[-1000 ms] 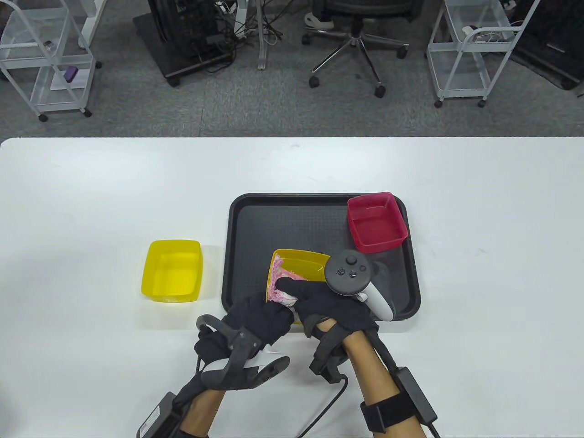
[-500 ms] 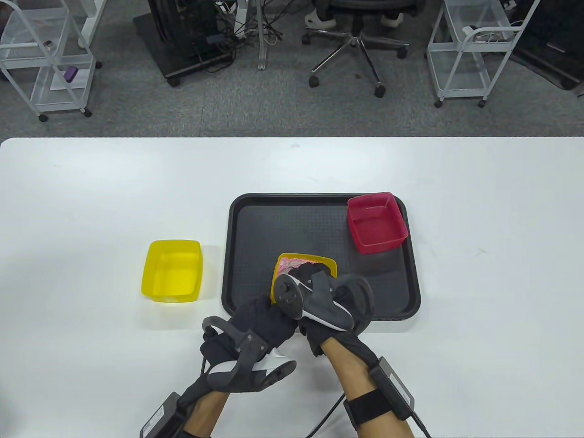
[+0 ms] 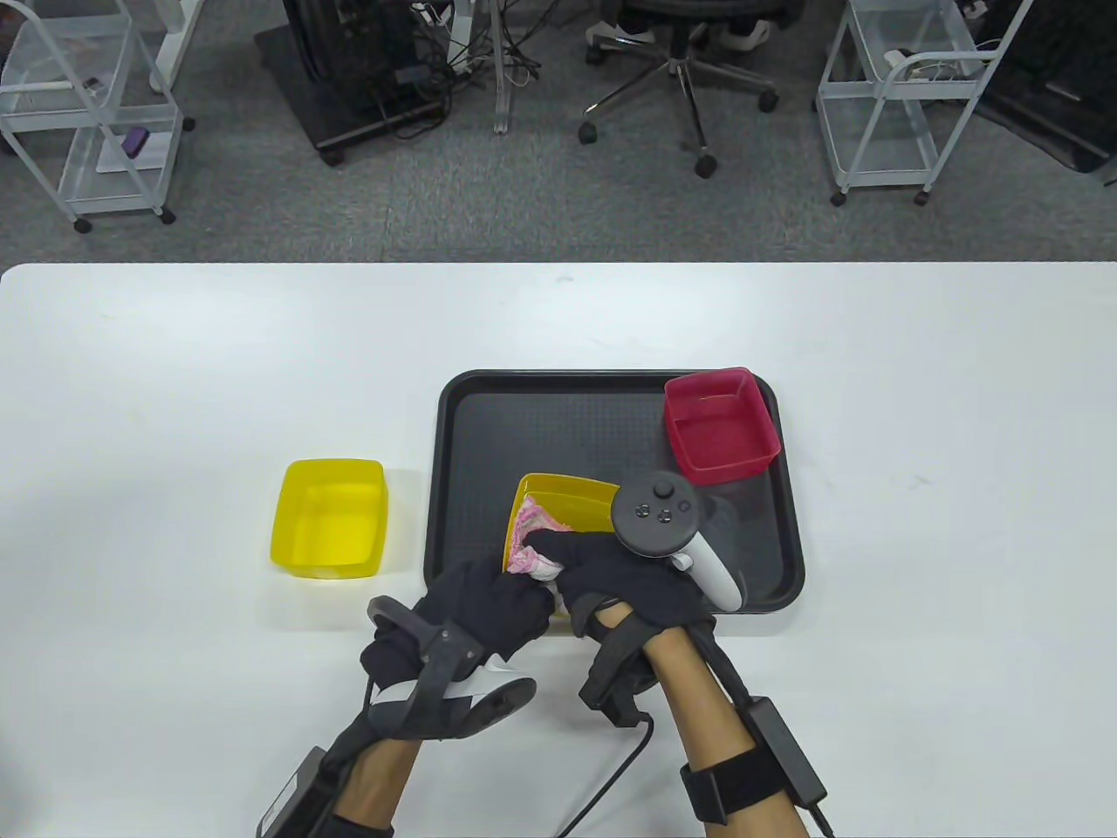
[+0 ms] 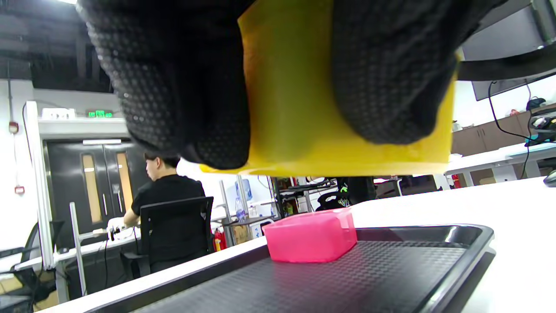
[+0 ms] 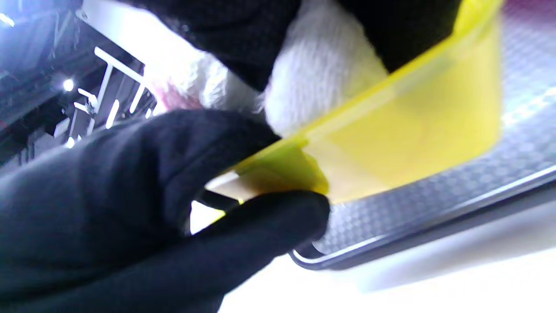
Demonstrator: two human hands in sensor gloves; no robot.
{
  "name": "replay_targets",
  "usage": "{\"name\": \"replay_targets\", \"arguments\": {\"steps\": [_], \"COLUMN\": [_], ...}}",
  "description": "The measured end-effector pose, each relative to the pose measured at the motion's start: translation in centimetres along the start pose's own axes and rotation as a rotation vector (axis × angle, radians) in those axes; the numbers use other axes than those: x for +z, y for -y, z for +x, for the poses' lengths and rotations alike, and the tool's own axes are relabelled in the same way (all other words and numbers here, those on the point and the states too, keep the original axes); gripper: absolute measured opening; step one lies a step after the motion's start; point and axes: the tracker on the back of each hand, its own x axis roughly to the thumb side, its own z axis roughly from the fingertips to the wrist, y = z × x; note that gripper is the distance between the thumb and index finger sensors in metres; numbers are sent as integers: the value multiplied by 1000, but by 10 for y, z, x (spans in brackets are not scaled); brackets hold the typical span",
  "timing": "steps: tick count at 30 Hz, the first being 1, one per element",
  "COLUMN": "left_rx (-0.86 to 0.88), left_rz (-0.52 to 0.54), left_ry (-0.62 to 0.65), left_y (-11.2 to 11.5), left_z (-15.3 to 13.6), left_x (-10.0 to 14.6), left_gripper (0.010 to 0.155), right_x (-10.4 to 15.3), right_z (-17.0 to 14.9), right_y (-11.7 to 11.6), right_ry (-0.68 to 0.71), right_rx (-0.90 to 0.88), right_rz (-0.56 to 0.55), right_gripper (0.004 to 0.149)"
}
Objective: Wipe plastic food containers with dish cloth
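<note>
On a white table [image 3: 174,393] in an office with a grey carpet [image 3: 524,201], the left hand [image 3: 489,602] grips a yellow plastic container [image 3: 567,502], tilted over a black tray [image 3: 558,419]. The right hand [image 3: 624,576] pinches a pink-and-white dish cloth [image 3: 534,532] inside it.

The yellow container [image 3: 567,502] held over the tray [image 3: 541,419] is smooth, slightly translucent plastic with a soft gloss, as the left wrist view shows on its wall. The dish cloth [image 3: 534,534] inside it is a nubby woven fabric, pink and white. Both hands wear black knit gloves; the left hand [image 3: 489,607] shows a dotted, rubbery grip texture on its fingers [image 4: 182,100]. The tray is dark plastic with a fine diamond-patterned matt floor and a smooth, shinier rim. The red container [image 3: 721,425] is glossy translucent plastic. The table [image 3: 174,367] is smooth matt white.
</note>
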Motion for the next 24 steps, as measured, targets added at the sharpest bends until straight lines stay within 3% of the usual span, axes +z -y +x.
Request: {"name": "replay_targets", "arguments": {"steps": [6,10,13,16,18,19,21,24], "left_rx": [-35,-35,-4,-39,-14,-23,-37,-22], "left_rz": [-26,-15,-2,10,20,33,44,51], "left_ry": [21,46,52,67,61,55,43,24], "left_y": [4,2,0,-1,-3,-6,-6,-6], "left_z": [6,15,23,29,32,33,32,27], "left_x": [-1,-2,-4,-7,-7,-7,-7,-5], "left_gripper": [36,38,38,38,39,40,40,39], "right_x": [4,4,3,2,2,2,2,4], "right_z": [21,25,22,17,12,8,3,-3], "right_y": [-17,-24,-22,-15,-9,-6,-3,0], "right_ry": [61,68,14,3,-32,-33,-7,4], "right_rx": [545,804,896,775,599,388,135,-40], "right_rz": [-66,-198,-338,-372,-349,-323,-262,-137], "right_gripper": [41,40,41,41,41,42,43,44]}}
